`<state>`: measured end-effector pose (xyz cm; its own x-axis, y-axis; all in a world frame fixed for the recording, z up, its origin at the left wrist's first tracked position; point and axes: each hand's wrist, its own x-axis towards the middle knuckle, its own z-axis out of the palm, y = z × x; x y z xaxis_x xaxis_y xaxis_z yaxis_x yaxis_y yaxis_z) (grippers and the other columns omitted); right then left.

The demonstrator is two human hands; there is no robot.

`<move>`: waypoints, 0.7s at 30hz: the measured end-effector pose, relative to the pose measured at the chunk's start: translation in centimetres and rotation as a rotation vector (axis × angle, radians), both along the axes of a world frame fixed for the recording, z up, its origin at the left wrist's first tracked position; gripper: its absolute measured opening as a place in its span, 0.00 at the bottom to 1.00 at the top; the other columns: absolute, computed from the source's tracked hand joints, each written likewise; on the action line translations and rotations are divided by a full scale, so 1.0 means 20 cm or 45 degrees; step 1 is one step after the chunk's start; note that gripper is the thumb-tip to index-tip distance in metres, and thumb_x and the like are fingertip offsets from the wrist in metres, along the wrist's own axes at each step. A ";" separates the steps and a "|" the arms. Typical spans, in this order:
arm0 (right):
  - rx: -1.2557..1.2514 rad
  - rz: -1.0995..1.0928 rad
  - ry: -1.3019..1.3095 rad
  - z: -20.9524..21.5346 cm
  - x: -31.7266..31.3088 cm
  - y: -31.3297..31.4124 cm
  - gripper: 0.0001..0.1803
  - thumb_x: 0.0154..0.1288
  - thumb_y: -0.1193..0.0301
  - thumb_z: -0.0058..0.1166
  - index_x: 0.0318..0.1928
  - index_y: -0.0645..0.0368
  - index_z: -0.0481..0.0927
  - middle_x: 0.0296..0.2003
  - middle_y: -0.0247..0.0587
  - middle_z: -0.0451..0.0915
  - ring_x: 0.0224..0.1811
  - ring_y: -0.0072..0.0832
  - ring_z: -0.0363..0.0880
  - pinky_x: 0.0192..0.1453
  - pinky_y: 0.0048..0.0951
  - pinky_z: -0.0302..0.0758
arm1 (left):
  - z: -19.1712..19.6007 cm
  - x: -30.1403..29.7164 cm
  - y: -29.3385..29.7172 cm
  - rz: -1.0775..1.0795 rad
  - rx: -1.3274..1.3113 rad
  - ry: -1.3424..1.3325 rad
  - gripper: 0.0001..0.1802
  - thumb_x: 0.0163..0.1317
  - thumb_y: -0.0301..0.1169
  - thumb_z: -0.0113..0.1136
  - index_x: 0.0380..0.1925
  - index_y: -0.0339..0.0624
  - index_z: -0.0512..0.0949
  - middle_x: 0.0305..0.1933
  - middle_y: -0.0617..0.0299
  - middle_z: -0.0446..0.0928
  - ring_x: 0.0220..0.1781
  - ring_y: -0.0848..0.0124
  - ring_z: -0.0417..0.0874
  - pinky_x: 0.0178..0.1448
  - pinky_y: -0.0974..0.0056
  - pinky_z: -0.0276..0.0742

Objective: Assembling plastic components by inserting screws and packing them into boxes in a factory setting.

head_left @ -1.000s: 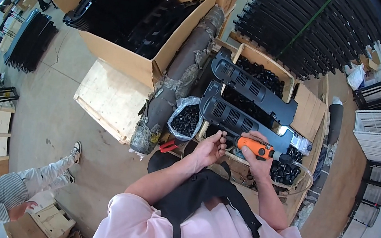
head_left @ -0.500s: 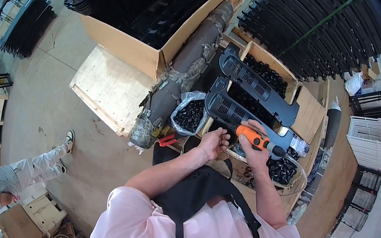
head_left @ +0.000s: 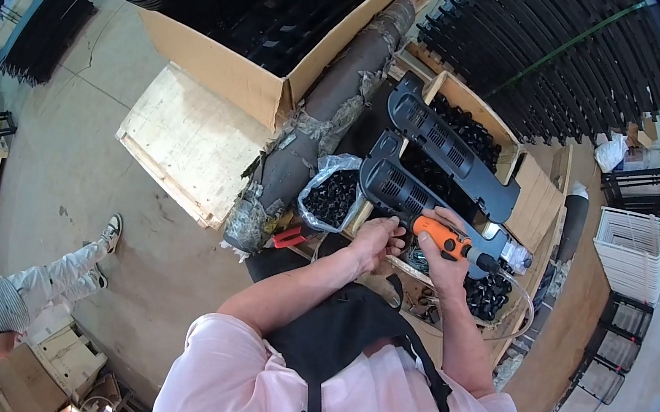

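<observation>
Concrete floor surrounded the bench. Right hand point(head_left: 444, 253) clenched an orange driver point(head_left: 443, 237), tip against the black panel point(head_left: 410, 192) just beyond. Left hand point(head_left: 376, 243), beside the grip, pinched the panel edge, apparently steadying it.

Both forearms reach forward, left hand point(head_left: 376, 243) curled (right hand point(head_left: 443, 257) in a closed grip).

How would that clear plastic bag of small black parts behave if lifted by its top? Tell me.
The clear bag would likely go floppy: its film is crumpled and slumped open. Packed with small black parts, it is probably heavy for its size and would sag. Being open-mouthed, it might spill if tipped.
</observation>
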<state>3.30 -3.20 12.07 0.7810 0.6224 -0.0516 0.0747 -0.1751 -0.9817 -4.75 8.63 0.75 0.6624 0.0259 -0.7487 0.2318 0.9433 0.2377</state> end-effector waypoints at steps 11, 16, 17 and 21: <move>-0.048 0.035 -0.003 0.01 -0.01 0.02 0.30 0.65 0.81 0.64 0.67 0.62 0.72 0.60 0.48 0.83 0.64 0.34 0.81 0.73 0.37 0.75 | -0.02 0.03 -0.01 -0.072 0.096 -0.022 0.15 0.82 0.44 0.52 0.44 0.43 0.77 0.36 0.66 0.79 0.27 0.74 0.81 0.29 0.67 0.79; -0.150 0.072 -0.105 0.07 -0.01 0.11 0.26 0.64 0.78 0.67 0.63 0.61 0.78 0.54 0.44 0.87 0.56 0.29 0.85 0.66 0.31 0.80 | -0.08 0.06 -0.04 -0.082 0.164 -0.028 0.17 0.83 0.44 0.50 0.44 0.42 0.77 0.35 0.66 0.79 0.27 0.74 0.81 0.28 0.68 0.78; -0.151 0.071 -0.104 0.11 -0.01 0.12 0.26 0.64 0.78 0.67 0.63 0.61 0.78 0.54 0.44 0.87 0.56 0.29 0.85 0.66 0.31 0.80 | -0.08 0.06 -0.04 -0.082 0.193 -0.021 0.18 0.83 0.44 0.49 0.44 0.41 0.78 0.34 0.65 0.79 0.27 0.74 0.81 0.28 0.68 0.77; -0.307 0.237 -0.340 0.14 0.01 0.18 0.20 0.64 0.75 0.68 0.57 0.59 0.83 0.45 0.42 0.90 0.46 0.24 0.88 0.54 0.27 0.83 | -0.10 0.08 -0.05 -0.095 0.312 -0.020 0.21 0.85 0.44 0.45 0.42 0.40 0.78 0.32 0.64 0.81 0.26 0.74 0.80 0.28 0.68 0.77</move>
